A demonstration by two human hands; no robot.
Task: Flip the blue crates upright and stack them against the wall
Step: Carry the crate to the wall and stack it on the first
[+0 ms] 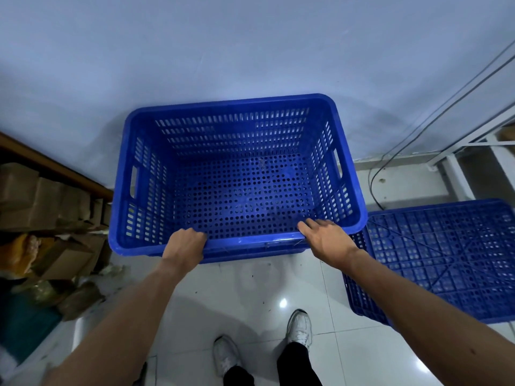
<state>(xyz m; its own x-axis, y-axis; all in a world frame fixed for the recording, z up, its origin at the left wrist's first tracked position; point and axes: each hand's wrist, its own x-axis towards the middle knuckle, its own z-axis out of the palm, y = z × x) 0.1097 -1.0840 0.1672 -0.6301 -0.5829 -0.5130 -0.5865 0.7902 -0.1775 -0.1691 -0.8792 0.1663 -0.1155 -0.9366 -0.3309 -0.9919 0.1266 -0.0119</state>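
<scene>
An upright blue perforated crate (237, 174) stands against the pale wall (250, 45), its open top facing me; a second rim shows just beneath its near edge, so it seems to sit on another crate. My left hand (185, 245) curls over the near rim, left of centre. My right hand (324, 236) rests on the same rim near the right corner, fingers over the edge. To the right, another blue crate (443, 263) lies upside down on the floor, its ribbed bottom facing up.
Cardboard boxes (41, 207) and clutter pile under a wooden ledge at the left. A white metal frame (462, 157) and dark cables (390, 151) stand at the right by the wall. My white shoes (299, 327) are on glossy white floor tiles.
</scene>
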